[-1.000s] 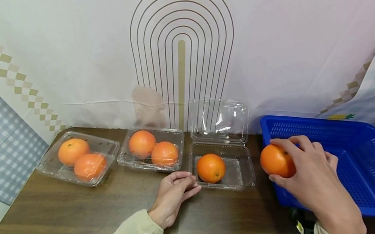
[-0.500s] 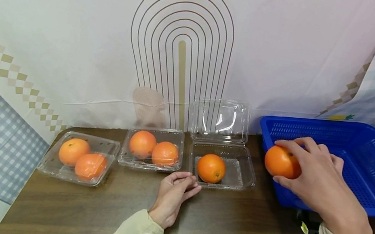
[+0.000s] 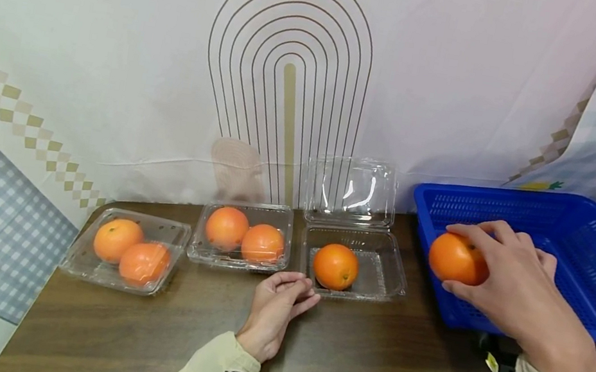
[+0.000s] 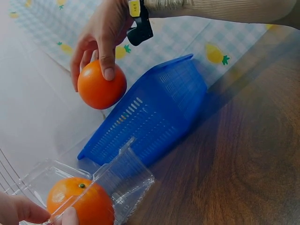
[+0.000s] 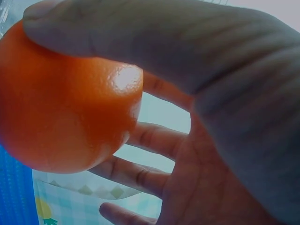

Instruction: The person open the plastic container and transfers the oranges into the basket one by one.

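Here the right hand (image 3: 517, 282) has its grip curled round an orange (image 3: 456, 258), thumb on one side and fingers spread over the other, holding it in the air above the near left corner of the blue basket (image 3: 585, 257). The fruit is smooth, glossy and evenly orange. The left hand (image 3: 275, 312) lies on the brown worktop (image 3: 363, 365), its fingers loosely bent, with the fingertips touching the front edge of an open clear clamshell box (image 3: 377, 276); whether they pinch that edge cannot be told. That box holds one orange (image 3: 335, 267), and its lid (image 3: 350, 191) stands up behind it. Just beside it to the left is a second clear box (image 3: 241, 235) with two oranges, and further left a third clear box (image 3: 125, 250) also with two.
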`<move>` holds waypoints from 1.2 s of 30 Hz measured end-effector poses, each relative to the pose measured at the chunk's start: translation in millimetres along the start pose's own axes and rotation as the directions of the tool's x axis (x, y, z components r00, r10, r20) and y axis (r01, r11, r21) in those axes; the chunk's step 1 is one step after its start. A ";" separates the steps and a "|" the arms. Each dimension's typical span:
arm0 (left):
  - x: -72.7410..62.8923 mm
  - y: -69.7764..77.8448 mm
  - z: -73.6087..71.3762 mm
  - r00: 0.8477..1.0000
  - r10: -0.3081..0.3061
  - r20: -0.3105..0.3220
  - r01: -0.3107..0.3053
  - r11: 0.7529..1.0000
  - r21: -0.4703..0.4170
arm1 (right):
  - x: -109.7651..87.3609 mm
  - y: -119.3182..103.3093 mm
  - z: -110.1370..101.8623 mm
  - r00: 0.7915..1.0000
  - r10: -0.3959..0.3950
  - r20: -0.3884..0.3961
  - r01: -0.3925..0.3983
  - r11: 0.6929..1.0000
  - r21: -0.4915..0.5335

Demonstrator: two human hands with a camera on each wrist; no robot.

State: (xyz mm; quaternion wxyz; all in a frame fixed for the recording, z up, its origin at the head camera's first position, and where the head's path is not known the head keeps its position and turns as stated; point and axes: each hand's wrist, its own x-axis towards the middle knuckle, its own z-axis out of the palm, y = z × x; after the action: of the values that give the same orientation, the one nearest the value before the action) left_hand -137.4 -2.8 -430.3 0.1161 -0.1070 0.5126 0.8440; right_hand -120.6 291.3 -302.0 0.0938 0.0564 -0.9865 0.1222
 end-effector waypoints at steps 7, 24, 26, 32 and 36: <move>0.6 -0.4 -0.4 1.000 0.003 0.005 -0.003 1.000 0.001 | -1.3 2.6 -0.7 1.000 0.013 0.010 -0.013 1.000 0.001; 0.6 -0.7 -0.7 1.000 0.002 -0.001 -0.002 1.000 -0.002 | -5.3 8.2 -3.9 0.999 0.033 0.015 -0.033 0.999 0.014; 0.6 -0.5 -0.6 1.000 0.002 0.000 -0.002 1.000 -0.002 | -5.6 8.8 -4.2 0.999 0.037 0.022 -0.037 0.999 0.016; 0.4 -0.4 -0.8 1.000 0.001 0.003 -0.001 1.000 0.002 | -6.2 10.6 -5.3 0.997 0.055 0.062 -0.057 0.998 0.019; 1.4 -1.1 -0.9 1.000 0.009 0.010 -0.009 1.000 0.003 | -6.6 12.1 -5.4 0.995 0.066 0.081 -0.067 0.998 0.015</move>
State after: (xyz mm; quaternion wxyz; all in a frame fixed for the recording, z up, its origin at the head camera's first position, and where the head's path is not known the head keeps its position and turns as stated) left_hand -138.3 -3.0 -432.0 0.1150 -0.1003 0.5137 0.8443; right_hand -114.8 304.9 -301.0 0.0492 0.0293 -0.9897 0.1315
